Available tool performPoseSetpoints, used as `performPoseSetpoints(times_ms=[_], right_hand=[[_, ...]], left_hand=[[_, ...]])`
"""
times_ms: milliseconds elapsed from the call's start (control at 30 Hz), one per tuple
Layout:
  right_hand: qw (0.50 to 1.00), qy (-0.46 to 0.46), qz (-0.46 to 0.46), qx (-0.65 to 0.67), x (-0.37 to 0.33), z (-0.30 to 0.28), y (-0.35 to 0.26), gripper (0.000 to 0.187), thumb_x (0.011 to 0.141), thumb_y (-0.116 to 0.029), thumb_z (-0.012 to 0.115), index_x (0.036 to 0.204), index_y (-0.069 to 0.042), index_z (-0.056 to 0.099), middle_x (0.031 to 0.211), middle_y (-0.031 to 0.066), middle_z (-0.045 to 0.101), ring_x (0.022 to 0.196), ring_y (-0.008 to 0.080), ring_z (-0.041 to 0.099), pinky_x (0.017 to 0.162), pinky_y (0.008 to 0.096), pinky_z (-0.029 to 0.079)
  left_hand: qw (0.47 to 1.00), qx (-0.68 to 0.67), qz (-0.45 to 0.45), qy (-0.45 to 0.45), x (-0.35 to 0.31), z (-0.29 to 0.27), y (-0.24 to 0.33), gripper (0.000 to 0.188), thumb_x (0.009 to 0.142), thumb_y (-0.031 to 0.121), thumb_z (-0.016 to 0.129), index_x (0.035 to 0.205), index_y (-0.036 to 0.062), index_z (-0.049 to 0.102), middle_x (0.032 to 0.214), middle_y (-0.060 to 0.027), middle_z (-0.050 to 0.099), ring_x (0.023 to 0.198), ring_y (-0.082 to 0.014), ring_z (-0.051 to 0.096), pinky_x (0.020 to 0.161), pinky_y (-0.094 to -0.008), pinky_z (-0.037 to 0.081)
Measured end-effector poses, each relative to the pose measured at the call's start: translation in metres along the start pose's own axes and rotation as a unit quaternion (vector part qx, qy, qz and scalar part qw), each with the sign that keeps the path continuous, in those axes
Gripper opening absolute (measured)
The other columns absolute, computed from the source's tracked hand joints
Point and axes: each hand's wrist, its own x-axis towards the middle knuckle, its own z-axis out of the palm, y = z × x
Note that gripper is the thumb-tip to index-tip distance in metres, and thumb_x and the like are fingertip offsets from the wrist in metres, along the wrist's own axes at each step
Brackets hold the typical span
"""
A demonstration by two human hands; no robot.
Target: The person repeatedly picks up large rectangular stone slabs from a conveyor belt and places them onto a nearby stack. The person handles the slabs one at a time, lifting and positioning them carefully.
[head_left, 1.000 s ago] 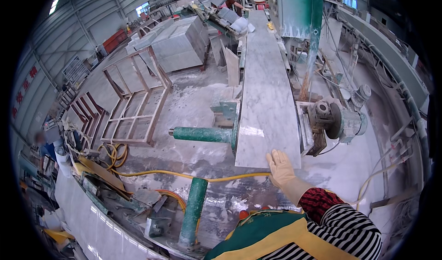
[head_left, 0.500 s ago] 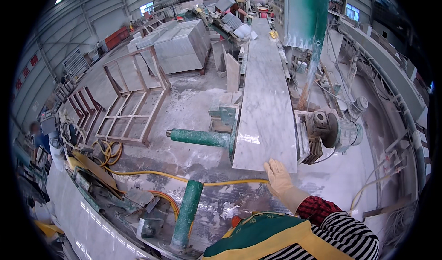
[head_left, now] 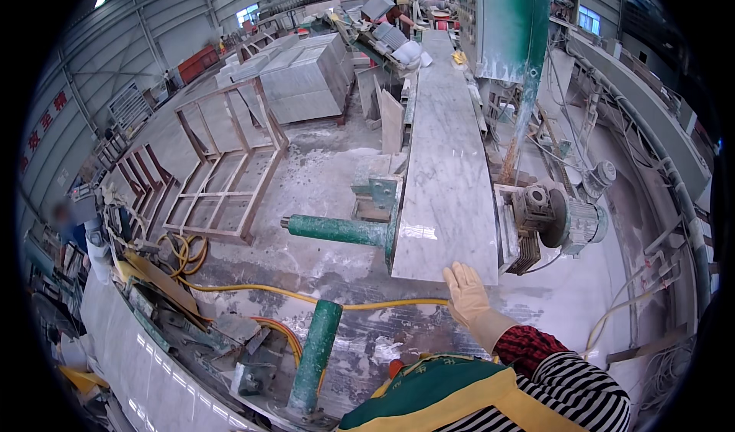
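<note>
A long, polished slab of white marble with grey veins [head_left: 444, 179] lies on a machine bed and runs away from me. At the near right corner, my right hand [head_left: 465, 298], in a cream rubber glove, rests its outstretched fingertips on the slab's near edge. The fingers lie flat and grip nothing. Its arm wears a red-checked cuff and a black-and-white striped sleeve. My left hand is outside the picture.
Left of the slab, a green roller [head_left: 337, 231] sticks out, and another green post [head_left: 315, 355] stands nearer me. A motor [head_left: 570, 221] sits close on the right. A yellow hose [head_left: 268, 294] crosses the floor. Metal racks [head_left: 226, 179] and stacked slabs [head_left: 302, 80] stand farther left.
The whole view has shifted very slightly to the right. My right hand keeps its place at the slab's near edge, fingers still outstretched.
</note>
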Motion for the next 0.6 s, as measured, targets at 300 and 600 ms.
performPoseSetpoints(times_ms=[300, 600], right_hand=[[1.0, 0.0, 0.012, 0.002, 0.001, 0.0, -0.002, 0.072, 0.085, -0.013, 0.057, 0.154, 0.0, 0.04, 0.157, 0.0266, 0.041, 0.147, 0.0429, 0.036, 0.125, 0.0532, 0.024], [0.999, -0.015, 0.027, -0.019, 0.005, 0.0, -0.005, 0.07, 0.088, -0.015, 0.055, 0.154, 0.0, 0.04, 0.158, 0.0254, 0.04, 0.148, 0.0414, 0.035, 0.126, 0.0522, 0.023]], left_hand=[[0.998, -0.026, -0.039, -0.04, -0.009, 0.006, -0.008, 0.032, 0.103, 0.027, 0.057, 0.107, -0.0018, 0.072, 0.1, -0.025, 0.071, 0.089, -0.0441, 0.067, 0.078, -0.0511, 0.056], [1.0, 0.01, 0.011, -0.018, -0.014, 0.01, -0.015, 0.033, 0.103, 0.027, 0.056, 0.103, -0.0025, 0.07, 0.096, -0.0251, 0.069, 0.085, -0.0432, 0.065, 0.075, -0.0515, 0.053]])
